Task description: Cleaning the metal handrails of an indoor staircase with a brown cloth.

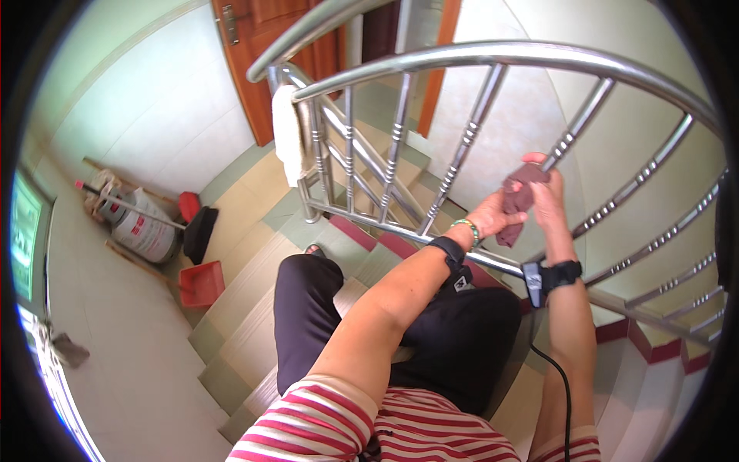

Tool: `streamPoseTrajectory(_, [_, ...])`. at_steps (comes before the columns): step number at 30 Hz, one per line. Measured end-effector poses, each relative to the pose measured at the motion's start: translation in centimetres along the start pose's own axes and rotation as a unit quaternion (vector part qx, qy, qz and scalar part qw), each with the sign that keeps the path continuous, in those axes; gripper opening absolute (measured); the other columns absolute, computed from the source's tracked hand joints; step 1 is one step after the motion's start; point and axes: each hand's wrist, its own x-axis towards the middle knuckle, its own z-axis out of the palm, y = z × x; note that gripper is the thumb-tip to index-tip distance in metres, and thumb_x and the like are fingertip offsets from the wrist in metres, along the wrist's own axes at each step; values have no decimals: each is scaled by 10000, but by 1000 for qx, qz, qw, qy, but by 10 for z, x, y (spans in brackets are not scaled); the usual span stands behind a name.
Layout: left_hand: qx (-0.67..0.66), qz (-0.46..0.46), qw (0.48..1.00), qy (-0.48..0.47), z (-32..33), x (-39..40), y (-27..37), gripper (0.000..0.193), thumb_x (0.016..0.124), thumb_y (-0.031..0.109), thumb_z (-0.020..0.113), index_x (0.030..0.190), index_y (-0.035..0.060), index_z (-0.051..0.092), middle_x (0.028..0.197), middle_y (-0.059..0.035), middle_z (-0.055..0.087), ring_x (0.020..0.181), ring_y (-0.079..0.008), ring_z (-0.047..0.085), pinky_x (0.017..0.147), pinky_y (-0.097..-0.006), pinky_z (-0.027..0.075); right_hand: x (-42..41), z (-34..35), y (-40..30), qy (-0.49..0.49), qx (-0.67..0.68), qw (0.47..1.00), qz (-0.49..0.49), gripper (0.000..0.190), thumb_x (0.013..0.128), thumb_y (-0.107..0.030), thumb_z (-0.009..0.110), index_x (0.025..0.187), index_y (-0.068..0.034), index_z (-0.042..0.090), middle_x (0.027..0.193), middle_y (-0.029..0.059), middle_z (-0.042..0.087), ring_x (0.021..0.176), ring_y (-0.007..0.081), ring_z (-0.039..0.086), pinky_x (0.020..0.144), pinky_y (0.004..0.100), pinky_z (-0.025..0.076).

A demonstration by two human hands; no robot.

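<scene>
Both hands press a brown cloth (517, 199) around one baluster (563, 147) of a stainless steel stair railing. My left hand (491, 215), with a beaded bracelet at the wrist, grips the cloth from the left. On the other side my right hand (547, 193) wraps the cloth against the post, its fingertips showing behind it. The part of the baluster under the cloth is hidden. Above the hands curves the round steel handrail (519, 52); below them runs the lower rail (496, 263).
A white towel (288, 136) hangs over the railing's end post. To the left stand a gas cylinder (144, 228), a broom (200, 234) and a red dustpan (201, 284). Tiled steps (231, 329) descend beneath my legs. A black cable (557, 367) hangs from my right wrist strap.
</scene>
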Motion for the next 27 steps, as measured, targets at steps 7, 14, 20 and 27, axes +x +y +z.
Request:
streamPoseTrajectory(7, [0, 150, 987, 58, -4, 50, 144, 628, 681, 177, 700, 1184, -53, 402, 1059, -181, 562, 1037, -234, 538, 889, -309, 421, 77, -22, -103, 57, 123, 979, -152, 233, 802, -5, 438, 1018, 13, 524, 839, 90, 581, 669, 161, 565, 633, 268, 486])
streamPoseTrajectory(14, [-79, 76, 994, 19, 12, 53, 124, 395, 700, 226, 713, 1011, 31, 566, 972, -66, 603, 881, -133, 550, 794, -267, 451, 68, -14, -81, 63, 93, 989, -95, 104, 851, -105, 518, 889, -10, 540, 594, 25, 463, 478, 106, 429, 454, 248, 377])
streamPoseTrajectory(20, [-90, 69, 993, 19, 8, 37, 86, 433, 688, 233, 717, 1030, 27, 550, 956, -52, 599, 870, -128, 545, 800, -276, 443, 46, -5, -46, 85, 65, 992, -66, 96, 855, -110, 518, 886, -20, 531, 558, 12, 430, 468, 97, 404, 450, 233, 336])
streamPoseTrajectory(27, [-50, 20, 998, 24, 7, 19, 48, 465, 668, 217, 730, 1038, 37, 513, 952, -36, 586, 876, -108, 525, 819, -268, 432, 27, -2, -2, 76, 78, 993, -45, 89, 832, -84, 528, 877, -8, 515, 570, 25, 457, 454, 100, 417, 436, 231, 348])
